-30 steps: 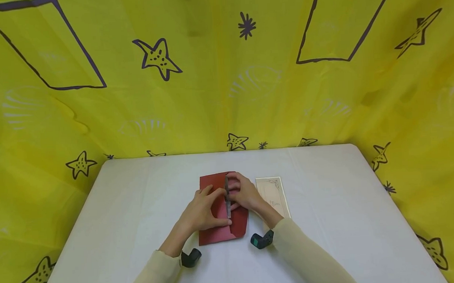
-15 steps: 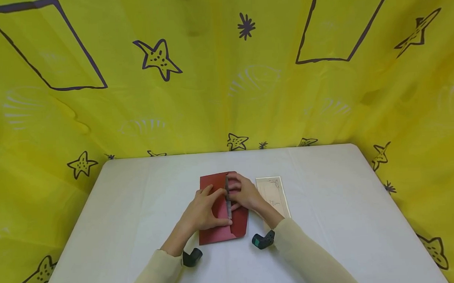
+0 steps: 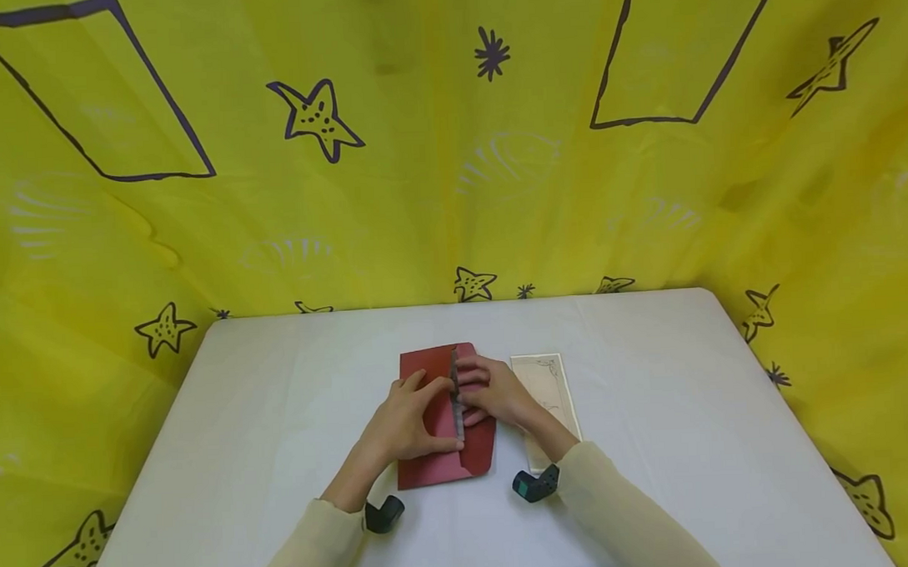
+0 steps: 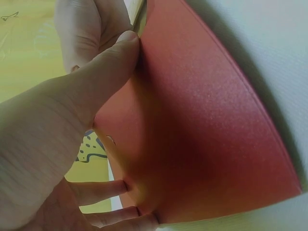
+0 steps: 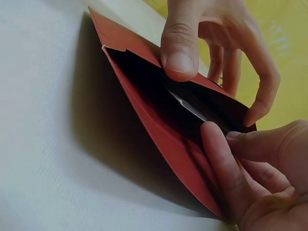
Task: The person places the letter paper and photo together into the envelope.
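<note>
A red envelope [image 3: 431, 476] lies on the white cloth, its long opening toward the right. My left hand [image 3: 402, 423] holds its upper panel, thumb and fingers spread along the opening's rim; in the right wrist view the panel bows up and the pocket gapes. Inside shows the pale edge of a thin sheet [image 5: 192, 110], mostly hidden in shadow. My right hand [image 3: 499, 394] reaches over the flap, its curled fingertips close together at that opening. Whether they pinch anything is hidden.
Just right of the envelope lies a cream card [image 3: 536, 376] with printed ornament, partly under the right forearm. A white-covered table [image 3: 653, 393] spreads around, with a yellow patterned curtain [image 3: 422, 218] behind. Black wrist cameras [image 3: 534, 484] sit below both hands.
My right hand has shifted slightly toward me and right, uncovering the opening's far end and more of the card. My left hand and the envelope have barely moved.
</note>
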Action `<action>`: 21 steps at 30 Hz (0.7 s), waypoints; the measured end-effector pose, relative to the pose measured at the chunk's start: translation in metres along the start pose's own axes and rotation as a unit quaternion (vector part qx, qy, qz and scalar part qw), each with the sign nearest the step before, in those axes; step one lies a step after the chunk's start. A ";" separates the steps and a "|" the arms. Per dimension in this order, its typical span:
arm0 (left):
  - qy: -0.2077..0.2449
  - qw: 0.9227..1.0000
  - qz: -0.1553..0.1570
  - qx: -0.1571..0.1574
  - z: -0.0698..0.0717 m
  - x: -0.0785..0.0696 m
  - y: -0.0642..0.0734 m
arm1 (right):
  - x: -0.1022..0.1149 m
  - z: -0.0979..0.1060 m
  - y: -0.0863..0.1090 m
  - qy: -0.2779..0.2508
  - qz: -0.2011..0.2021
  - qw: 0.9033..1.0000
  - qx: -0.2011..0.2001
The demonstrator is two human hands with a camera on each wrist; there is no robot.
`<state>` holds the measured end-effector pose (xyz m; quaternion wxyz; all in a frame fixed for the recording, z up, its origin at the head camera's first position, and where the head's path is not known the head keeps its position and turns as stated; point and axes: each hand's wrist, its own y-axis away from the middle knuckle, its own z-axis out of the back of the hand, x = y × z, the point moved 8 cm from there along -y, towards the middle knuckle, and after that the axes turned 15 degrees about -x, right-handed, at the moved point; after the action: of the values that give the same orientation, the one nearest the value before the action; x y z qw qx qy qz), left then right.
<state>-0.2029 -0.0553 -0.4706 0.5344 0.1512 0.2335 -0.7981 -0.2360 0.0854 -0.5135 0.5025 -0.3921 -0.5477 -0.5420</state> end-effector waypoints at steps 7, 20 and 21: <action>-0.003 1.000 0.006 0.003 -0.001 0.001 0.000 | -0.001 0.000 -0.001 -0.005 0.006 1.000 0.016; -0.009 1.000 0.013 0.005 -0.002 0.001 0.000 | 0.003 0.024 0.013 0.016 0.000 1.000 0.016; -0.011 1.000 0.013 0.005 -0.002 0.001 0.000 | 0.003 0.029 0.015 0.022 0.000 1.000 0.013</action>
<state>-0.2030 -0.0548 -0.4724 0.5462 0.1483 0.2221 -0.7940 -0.2251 0.1150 -0.5044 0.5191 -0.3739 -0.5436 -0.5434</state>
